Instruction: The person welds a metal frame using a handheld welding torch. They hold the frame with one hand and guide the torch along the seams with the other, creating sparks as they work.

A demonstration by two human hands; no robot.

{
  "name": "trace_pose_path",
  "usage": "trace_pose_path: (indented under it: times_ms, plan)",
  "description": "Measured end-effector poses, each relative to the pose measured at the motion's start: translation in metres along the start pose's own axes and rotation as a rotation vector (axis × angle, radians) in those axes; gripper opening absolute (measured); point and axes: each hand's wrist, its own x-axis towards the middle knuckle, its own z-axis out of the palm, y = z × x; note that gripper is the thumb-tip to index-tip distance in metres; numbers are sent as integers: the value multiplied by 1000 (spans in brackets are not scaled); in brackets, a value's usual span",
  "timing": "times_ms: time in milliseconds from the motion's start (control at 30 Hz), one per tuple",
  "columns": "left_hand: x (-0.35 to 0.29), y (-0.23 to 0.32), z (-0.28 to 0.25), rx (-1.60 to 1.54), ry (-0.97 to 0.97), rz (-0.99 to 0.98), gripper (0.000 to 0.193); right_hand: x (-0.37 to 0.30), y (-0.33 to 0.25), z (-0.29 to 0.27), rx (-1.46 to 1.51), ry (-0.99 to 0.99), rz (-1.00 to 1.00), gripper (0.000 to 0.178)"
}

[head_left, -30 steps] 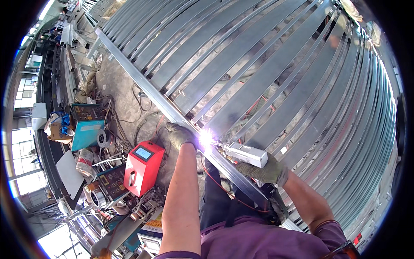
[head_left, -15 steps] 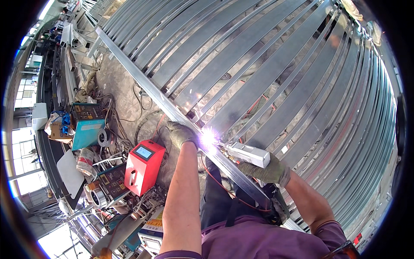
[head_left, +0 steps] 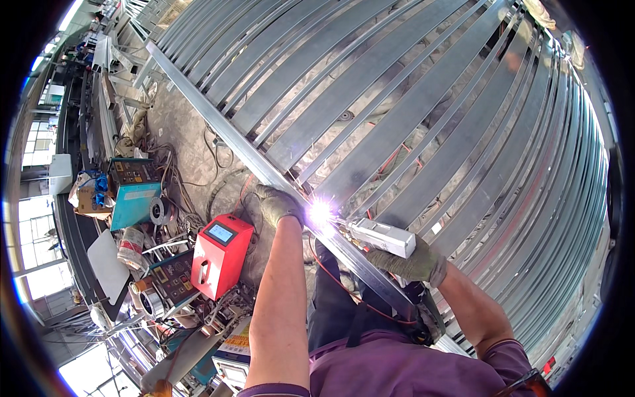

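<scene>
My right hand [head_left: 411, 263], in a grey-green work glove, is wrapped round a white, boxy welding torch [head_left: 382, 237]. The torch's tip points left, and a bright violet-white arc [head_left: 320, 212] glows there on a long metal rail [head_left: 261, 165]. My left hand [head_left: 278, 204], gloved alike, grips the rail's near left side just left of the arc; some of its fingers are hidden. Flat grey metal bars [head_left: 370, 162] run from the rail toward the upper right, wide ones alternating with narrow ones. Glare hides the exact weld spot.
A red machine with a small screen [head_left: 221, 257] stands left of my left forearm. Teal equipment boxes [head_left: 135, 202], wire spools [head_left: 157, 210] and tangled cables [head_left: 178, 182] lie beyond it. An orange-red hose [head_left: 360, 301] runs beneath the rail by my legs.
The arc flares differently and its sparks have shifted slightly. The torch and my right hand have moved barely, if at all; my left hand stays in place.
</scene>
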Motion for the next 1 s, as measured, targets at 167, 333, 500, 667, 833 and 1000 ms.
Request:
trace_pose_path:
  times_ms: [167,333,500,667,833,1000]
  plan:
    - [2,5,-5,129,72,61,70,2,0,0,11,-41,50,43]
    - [-24,17,5,145,79,58,74,-2,4,1,31,9,14,43]
    - [-9,10,0,219,123,64,76,-4,-10,0,-9,-13,76,44]
    - [3,3,-4,84,68,43,75,-2,-4,2,31,-21,39,46]
    - [-8,12,0,67,62,-7,74,-4,-1,1,2,-8,31,46]
    - [8,4,-10,83,89,31,72,-3,1,2,79,-43,23,47]
